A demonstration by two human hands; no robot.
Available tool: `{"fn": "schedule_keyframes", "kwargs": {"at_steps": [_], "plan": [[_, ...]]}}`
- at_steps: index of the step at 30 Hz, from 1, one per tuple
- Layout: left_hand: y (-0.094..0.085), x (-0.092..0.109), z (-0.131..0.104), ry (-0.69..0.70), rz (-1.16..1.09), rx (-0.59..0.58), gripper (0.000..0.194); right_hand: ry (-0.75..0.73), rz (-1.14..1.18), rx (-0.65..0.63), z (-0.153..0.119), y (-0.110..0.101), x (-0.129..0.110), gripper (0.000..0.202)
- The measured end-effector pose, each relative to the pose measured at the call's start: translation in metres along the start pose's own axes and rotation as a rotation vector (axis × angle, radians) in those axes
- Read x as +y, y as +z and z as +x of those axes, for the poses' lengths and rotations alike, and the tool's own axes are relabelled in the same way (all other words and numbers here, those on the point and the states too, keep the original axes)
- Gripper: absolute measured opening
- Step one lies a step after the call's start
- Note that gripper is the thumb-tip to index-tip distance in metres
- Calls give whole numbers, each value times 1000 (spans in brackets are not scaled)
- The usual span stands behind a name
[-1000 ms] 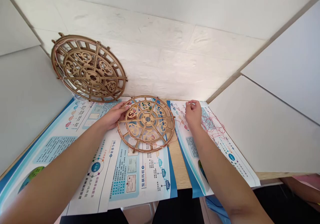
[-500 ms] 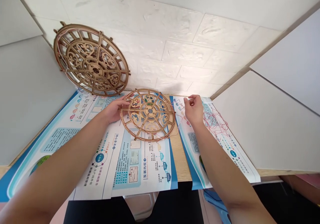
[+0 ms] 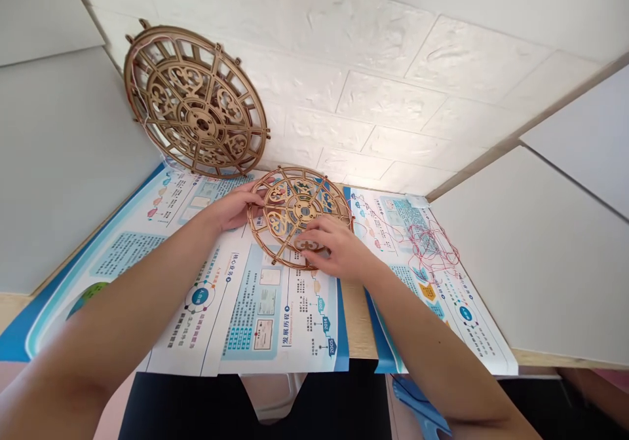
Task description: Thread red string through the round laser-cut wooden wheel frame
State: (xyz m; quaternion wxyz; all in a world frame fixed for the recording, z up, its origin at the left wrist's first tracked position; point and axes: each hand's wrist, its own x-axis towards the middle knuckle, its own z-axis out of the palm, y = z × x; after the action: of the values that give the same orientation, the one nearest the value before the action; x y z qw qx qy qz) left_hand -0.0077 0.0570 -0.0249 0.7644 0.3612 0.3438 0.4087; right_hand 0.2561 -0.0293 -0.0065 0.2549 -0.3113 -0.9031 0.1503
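A round, gold-brown lattice frame with spokes and scroll ornaments lies tilted before me, with thin reddish wire along its rim. My left hand grips its left edge, thumb on top and the other fingers partly hidden beneath. Over the frame's lower right part is my right hand, fingers curved and thumb spread apart from them, fingertips at the scrollwork. Between them a scroll ornament shows; whether they touch it I cannot tell. Loose wire runs from the frame's right side towards a tangled heap of pink-red wire.
More round lattice frames, seemingly stacked, lean against the white brick-patterned wall at back left. Printed posters cover much of the wooden table. Grey panels close off both sides. A blue object is below the table's front edge.
My right hand has moved left from beside the frame to above its lower right part, its fingers now spread from the thumb. My left hand keeps its grip. The view has shifted slightly.
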Motion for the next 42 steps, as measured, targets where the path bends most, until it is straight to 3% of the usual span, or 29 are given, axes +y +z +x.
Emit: {"fn": "schedule_keyframes", "kwargs": {"at_steps": [6, 13, 17, 20, 22, 26, 31, 36, 42], "plan": [[-1, 0, 1, -23, 8, 1, 66, -50, 2, -146, 3, 8, -9, 36], [-2, -2, 2, 10, 15, 1, 58, -13, 42, -179, 2, 14, -8, 46], [-1, -2, 2, -8, 30, 41, 60, 36, 89, -106, 0, 1, -5, 51], [-1, -1, 2, -16, 45, 68, 60, 170, 162, -36, -6, -20, 2, 29], [0, -1, 2, -21, 61, 72, 61, 299, 239, -106, -12, -34, 7, 20], [0, -1, 1, -14, 93, 46, 61, 470, 373, -368, -20, -48, 12, 18], [-1, -1, 2, -20, 104, 52, 58, 354, 372, -482, -21, -43, 10, 9], [0, 0, 2, -32, 126, 72, 61, 284, 361, -409, -20, -44, 8, 10], [5, 1, 0, -41, 104, 84, 60, 440, 314, -71, -25, -42, 26, 8]]}}
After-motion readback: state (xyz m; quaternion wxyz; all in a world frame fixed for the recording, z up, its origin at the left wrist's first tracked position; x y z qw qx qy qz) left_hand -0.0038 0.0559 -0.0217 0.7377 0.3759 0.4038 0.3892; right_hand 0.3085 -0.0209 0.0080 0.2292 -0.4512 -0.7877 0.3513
